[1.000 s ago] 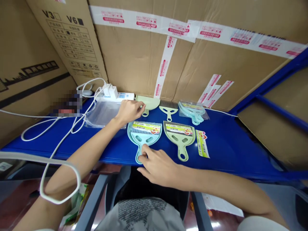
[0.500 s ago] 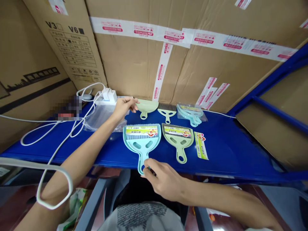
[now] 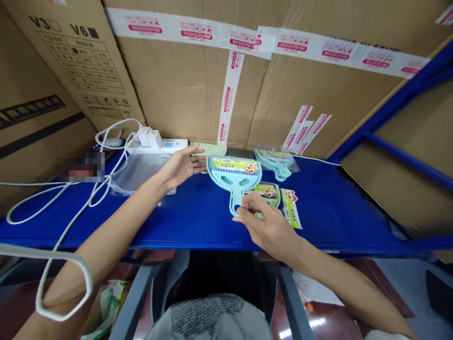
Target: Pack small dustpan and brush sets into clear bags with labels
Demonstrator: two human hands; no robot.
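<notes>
At the far left, a white cable [image 3: 42, 251] is looped before the blue table [image 3: 336, 208]. Beyond it, clear plastic bags [image 3: 138, 172] are laid flat, with a white power strip [image 3: 175, 144] set behind them along the cardboard wall [image 3: 177, 89].

Next, the left hand [image 3: 182, 166] is held open, nothing gripped, its fingers stretched rightward to the light-blue dustpan set [image 3: 231, 179]; whether its edge is touched cannot be told. A pale-green dustpan [image 3: 215, 148] is seen behind the fingers, against the wall, partly hidden.

The light-blue set is held over the middle of the table. Its long axis is run almost straight away from the person: the broad bristle end, crossed by a yellow-green label, is pointed at the cardboard, and the handle is pointed back to the person. The broad edge is slanted slightly, its left corner set higher in view. The handle's looped end is pinched between the thumb and fingers of the right hand [image 3: 271, 226].

Behind that hand, a green dustpan set [image 3: 277, 196] is partly covered. Farther back, a bagged blue set [image 3: 276, 164] is laid with its handle toward the person. To the right, a loose label card [image 3: 292, 210] is placed lengthwise.
</notes>
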